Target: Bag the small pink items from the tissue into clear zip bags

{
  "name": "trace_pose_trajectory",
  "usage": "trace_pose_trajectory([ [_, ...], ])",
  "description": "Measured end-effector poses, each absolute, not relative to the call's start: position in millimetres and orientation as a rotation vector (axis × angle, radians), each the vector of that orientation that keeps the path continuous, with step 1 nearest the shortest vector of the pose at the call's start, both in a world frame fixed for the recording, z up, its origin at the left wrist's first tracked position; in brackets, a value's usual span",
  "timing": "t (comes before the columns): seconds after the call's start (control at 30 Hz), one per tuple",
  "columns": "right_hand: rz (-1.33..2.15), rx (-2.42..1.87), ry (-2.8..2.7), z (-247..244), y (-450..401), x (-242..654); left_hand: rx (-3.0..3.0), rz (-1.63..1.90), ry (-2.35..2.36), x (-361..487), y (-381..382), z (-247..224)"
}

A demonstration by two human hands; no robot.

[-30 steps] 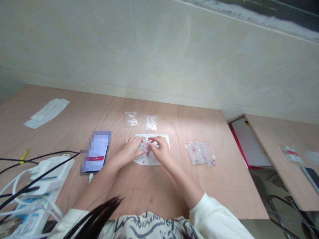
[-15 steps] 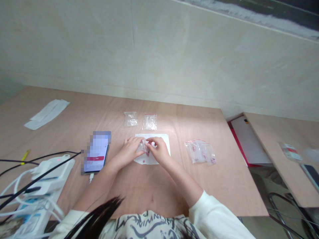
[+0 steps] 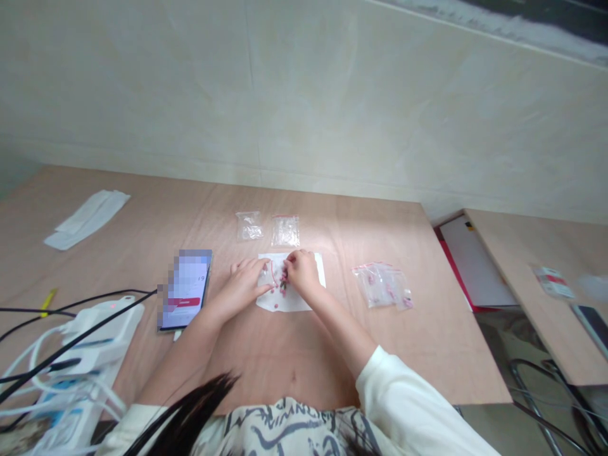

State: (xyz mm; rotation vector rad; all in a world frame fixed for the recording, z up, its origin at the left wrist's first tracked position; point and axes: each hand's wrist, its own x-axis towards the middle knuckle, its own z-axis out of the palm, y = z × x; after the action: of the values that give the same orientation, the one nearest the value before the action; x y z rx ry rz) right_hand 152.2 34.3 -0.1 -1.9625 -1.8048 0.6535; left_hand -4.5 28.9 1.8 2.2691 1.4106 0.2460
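Note:
A white sheet (image 3: pixel 304 304) lies on the wooden table, with several small red and pink pieces (image 3: pixel 284 285) on its middle. My left hand (image 3: pixel 247 282) holds a small clear zip bag (image 3: pixel 266 273) between thumb and fingers at the sheet's left side; the bag's red-edged mouth faces right. Over the sheet's upper right, my right hand (image 3: pixel 301 268) has its fingertips pinched together beside the pieces. Whatever those fingertips hold is too small to make out.
Two clear bags (image 3: pixel 249 226) (image 3: pixel 285 231) lie behind the sheet, more filled bags (image 3: pixel 384 286) to its right. Left are a phone (image 3: pixel 186 291), a white power strip (image 3: pixel 97 329) with cables, a yellow object (image 3: pixel 48 302) and white folded material (image 3: pixel 88 218). Another table (image 3: pixel 560 253) stands right.
My right hand has moved away from the bag, slightly right and up, uncovering the red pieces. My left hand's fingers are spread a little wider around the bag.

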Motion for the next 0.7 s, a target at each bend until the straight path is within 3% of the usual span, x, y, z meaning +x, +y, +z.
trace_pose_trajectory([
  [0.13, 0.732, -1.648, -1.773, 3, 19, 158, 2.252, 0.25, 1.437, 0, 29, -2],
  [0.43, 0.676, -1.768, -1.796, -30, 3, 173, 2.24, 0.257, 1.398, -3, 26, 0],
  [0.7, 0.723, -1.664, -1.709, -18, 4, 167, 2.224, 0.195, 1.388, 3, 23, 10],
])
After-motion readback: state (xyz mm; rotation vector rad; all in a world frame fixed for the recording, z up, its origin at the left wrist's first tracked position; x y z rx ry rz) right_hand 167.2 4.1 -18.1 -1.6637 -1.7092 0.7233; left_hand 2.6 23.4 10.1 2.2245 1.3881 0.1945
